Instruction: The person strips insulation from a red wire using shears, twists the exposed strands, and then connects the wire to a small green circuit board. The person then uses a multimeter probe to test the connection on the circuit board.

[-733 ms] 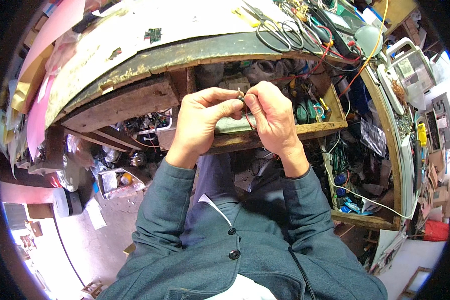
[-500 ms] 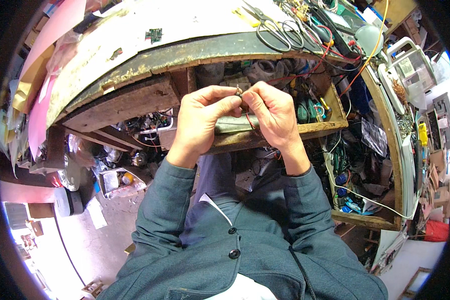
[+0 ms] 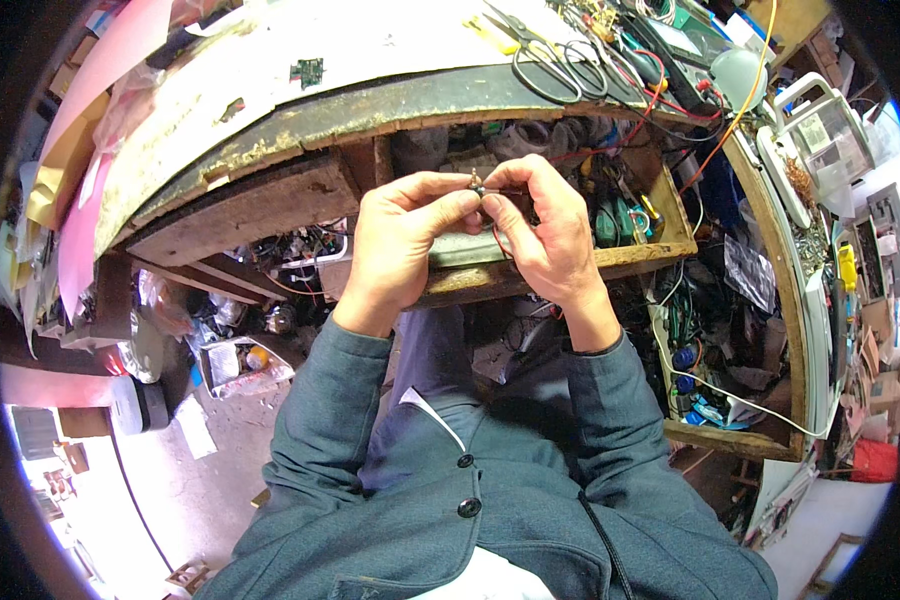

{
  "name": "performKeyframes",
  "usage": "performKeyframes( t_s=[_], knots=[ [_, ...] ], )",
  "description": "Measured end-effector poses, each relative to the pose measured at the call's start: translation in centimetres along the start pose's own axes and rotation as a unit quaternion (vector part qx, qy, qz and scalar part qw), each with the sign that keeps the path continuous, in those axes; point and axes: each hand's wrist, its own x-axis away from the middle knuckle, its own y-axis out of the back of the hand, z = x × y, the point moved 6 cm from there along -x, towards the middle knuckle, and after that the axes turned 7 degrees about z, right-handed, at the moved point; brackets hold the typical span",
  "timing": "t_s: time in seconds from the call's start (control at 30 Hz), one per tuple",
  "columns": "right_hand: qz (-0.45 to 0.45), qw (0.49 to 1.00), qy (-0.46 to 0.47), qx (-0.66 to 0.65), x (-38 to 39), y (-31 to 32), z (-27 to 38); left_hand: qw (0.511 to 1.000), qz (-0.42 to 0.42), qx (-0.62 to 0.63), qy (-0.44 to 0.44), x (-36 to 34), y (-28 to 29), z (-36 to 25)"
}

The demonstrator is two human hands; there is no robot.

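Over an open wooden drawer [image 3: 560, 262], both my hands meet at one small part [image 3: 477, 184], dark with a brassy tip; its exact kind is too small to make out. My left hand [image 3: 400, 235] is closed, pinching the part between thumb and forefinger. On its other side, my right hand [image 3: 545, 225] is closed too, with thumb and forefinger tips at the part and its remaining fingers curled under. A thin red wire [image 3: 500, 241] hangs below the fingertips near my right thumb.
Black-handled scissors [image 3: 555, 65] lie on the bench top [image 3: 390, 50], and a small green circuit board [image 3: 307, 71] lies farther left. Tools and cables crowd the drawer's right side. A lower wooden tray [image 3: 740, 437] at right holds wires. A white box of parts [image 3: 240, 365] stands at lower left.
My right hand has shifted slightly, its forefinger uncurling and stretching over toward the small part while the thumb moves in against it. My left hand keeps its pinch in place.
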Motion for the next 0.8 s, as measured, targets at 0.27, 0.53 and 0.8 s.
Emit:
performKeyframes(
  t_s=[0.27,0.53,0.8],
  knots=[
    [-0.012,0.998,0.038,0.052,-0.1,0.0,-0.1,1.000,0.015,-0.022,0.001,0.0,0.2,0.3],
    [0.067,0.995,-0.020,0.067,-0.1,-0.2,-1.3,0.997,0.028,-0.069,0.002,0.2,-0.2,0.0],
    [0.002,1.000,0.016,-0.015,-0.4,-0.1,-0.6,0.999,-0.008,-0.034,-0.001,0.1,0.1,0.1]
  ],
)
